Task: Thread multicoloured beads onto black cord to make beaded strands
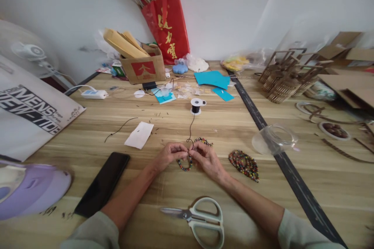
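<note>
Both my hands meet at the middle of the wooden table (204, 186). My left hand (169, 155) and my right hand (207, 158) are closed in pinches on a short string of coloured beads (185, 165) that hangs in a loop between them. A black thread (191, 126) runs from my fingers up to a small spool (196, 106). Another beaded piece (203, 140) lies just behind my right hand. A pile of coloured beads (244, 164) lies to the right of that hand.
Scissors (201, 218) lie near the front edge, a black phone (103, 184) to the left, white paper (139, 134) behind it. A clear plastic cup (274, 139) lies on its side at right. A cardboard box (143, 66), red bag (168, 27) and blue paper (212, 78) stand at the back.
</note>
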{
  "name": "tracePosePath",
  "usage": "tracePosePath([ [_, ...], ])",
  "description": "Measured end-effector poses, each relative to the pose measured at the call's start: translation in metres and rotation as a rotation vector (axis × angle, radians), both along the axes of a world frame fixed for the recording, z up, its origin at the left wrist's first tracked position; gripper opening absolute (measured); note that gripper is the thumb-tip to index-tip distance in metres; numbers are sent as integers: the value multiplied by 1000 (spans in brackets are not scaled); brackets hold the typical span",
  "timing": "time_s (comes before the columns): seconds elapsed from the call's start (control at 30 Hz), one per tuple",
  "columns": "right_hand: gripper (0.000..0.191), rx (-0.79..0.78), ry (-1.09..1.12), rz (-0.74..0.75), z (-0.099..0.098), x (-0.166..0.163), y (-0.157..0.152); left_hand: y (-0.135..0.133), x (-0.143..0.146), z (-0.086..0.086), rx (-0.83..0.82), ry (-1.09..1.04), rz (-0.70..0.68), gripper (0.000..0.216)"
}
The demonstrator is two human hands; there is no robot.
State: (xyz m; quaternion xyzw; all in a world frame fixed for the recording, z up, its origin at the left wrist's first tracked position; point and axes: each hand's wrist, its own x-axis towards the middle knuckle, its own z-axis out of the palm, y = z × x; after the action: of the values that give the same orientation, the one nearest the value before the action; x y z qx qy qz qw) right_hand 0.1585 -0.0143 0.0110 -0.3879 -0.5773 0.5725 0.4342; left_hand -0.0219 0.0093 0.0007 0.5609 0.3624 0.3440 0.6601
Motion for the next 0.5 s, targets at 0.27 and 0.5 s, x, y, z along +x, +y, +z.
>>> tracePosePath([
  [0.27,37,-36,68,-62,-1,-2,0,-1,2,3,45,19,45,29],
  [0.5,40,-155,169,-87,-2,-4,2,-5,6,-3,81,46,100,30],
])
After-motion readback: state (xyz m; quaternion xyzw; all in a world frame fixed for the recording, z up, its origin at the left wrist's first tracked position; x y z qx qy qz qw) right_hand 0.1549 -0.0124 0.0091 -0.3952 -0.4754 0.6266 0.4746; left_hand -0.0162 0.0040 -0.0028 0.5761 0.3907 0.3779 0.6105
